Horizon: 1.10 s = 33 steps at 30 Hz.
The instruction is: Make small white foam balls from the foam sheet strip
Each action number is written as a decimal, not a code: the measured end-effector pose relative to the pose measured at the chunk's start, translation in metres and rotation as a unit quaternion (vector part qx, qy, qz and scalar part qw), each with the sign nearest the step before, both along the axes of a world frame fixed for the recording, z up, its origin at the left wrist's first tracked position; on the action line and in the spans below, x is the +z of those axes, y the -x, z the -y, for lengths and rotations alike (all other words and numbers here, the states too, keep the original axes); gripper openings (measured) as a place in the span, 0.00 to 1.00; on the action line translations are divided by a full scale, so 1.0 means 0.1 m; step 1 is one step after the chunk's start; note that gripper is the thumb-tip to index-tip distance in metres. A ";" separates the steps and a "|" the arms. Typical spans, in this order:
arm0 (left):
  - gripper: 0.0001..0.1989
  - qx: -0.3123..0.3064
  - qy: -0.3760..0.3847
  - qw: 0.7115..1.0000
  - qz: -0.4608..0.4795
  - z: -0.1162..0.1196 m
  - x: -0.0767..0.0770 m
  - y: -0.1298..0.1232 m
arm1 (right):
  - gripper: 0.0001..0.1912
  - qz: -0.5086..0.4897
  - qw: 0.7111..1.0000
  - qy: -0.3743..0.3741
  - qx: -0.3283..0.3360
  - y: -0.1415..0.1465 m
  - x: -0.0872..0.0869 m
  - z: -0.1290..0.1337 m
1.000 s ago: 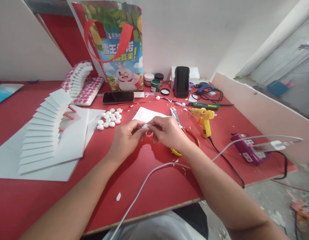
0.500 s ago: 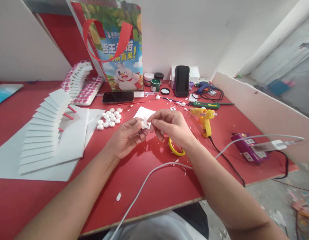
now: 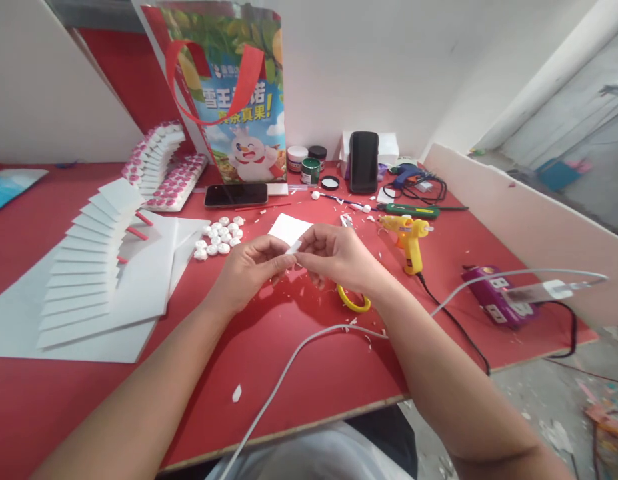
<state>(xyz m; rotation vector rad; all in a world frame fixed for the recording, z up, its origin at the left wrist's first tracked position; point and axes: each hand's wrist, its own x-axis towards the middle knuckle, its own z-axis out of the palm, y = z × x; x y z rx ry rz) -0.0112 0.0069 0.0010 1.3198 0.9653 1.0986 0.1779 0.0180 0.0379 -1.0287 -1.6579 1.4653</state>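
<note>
This looks like a small craft workshop. A glue gun (image 3: 413, 248) rests on a red worktop (image 3: 319, 380), jars (image 3: 310, 175) and scissors (image 3: 356, 308) to its left; to its right, scraps (image 3: 559, 437) litter a bare grey floor (image 3: 533, 387).

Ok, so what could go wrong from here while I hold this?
The small white piece, held between the left hand and right hand, might slip. The cable passes under the right arm, so it could snag. The glue gun is near the right hand; if hot, it might burn.
</note>
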 end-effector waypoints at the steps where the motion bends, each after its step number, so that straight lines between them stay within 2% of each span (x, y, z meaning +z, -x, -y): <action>1: 0.10 0.007 -0.010 1.000 -0.027 0.00 0.01 0.01 | 0.06 0.002 1.000 -0.007 0.006 -0.01 -0.01 0.00; 4: 0.11 0.028 -0.031 0.996 -0.083 0.03 0.04 0.00 | 0.03 0.026 0.999 -0.042 0.011 -0.02 -0.03 0.00; 7: 0.10 0.041 -0.040 0.993 -0.100 0.05 0.04 -0.03 | 0.03 0.050 0.997 -0.065 0.004 -0.01 -0.09 -0.01; 11: 0.10 0.046 -0.057 0.992 -0.105 0.03 0.04 -0.03 | 0.03 0.026 0.998 -0.051 0.000 0.01 -0.14 -0.04; 17: 0.11 0.038 -0.134 0.983 -0.116 0.01 0.03 0.00 | 0.03 0.000 0.999 -0.030 -0.014 0.01 -0.14 -0.08; 19: 0.09 0.060 -0.169 0.973 -0.148 0.02 0.02 -0.01 | 0.03 0.010 0.999 -0.038 -0.012 -0.01 -0.15 -0.10; 22: 0.07 0.089 -0.242 0.938 -0.233 0.04 0.00 -0.03 | 0.05 0.030 0.998 -0.058 -0.012 -0.04 -0.17 -0.12; 26: 0.06 0.094 -0.301 0.896 -0.312 0.05 -0.02 -0.04 | 0.04 0.049 0.996 -0.067 -0.018 -0.02 -0.18 -0.12; 30: 0.07 0.095 -0.321 0.882 -0.332 0.04 -0.03 -0.03 | 0.06 0.070 0.994 -0.079 -0.038 0.03 -0.19 -0.10; 33: 0.08 0.098 -0.307 0.889 -0.326 0.04 -0.04 -0.04 | 0.06 0.084 0.992 -0.086 -0.046 0.05 -0.21 -0.08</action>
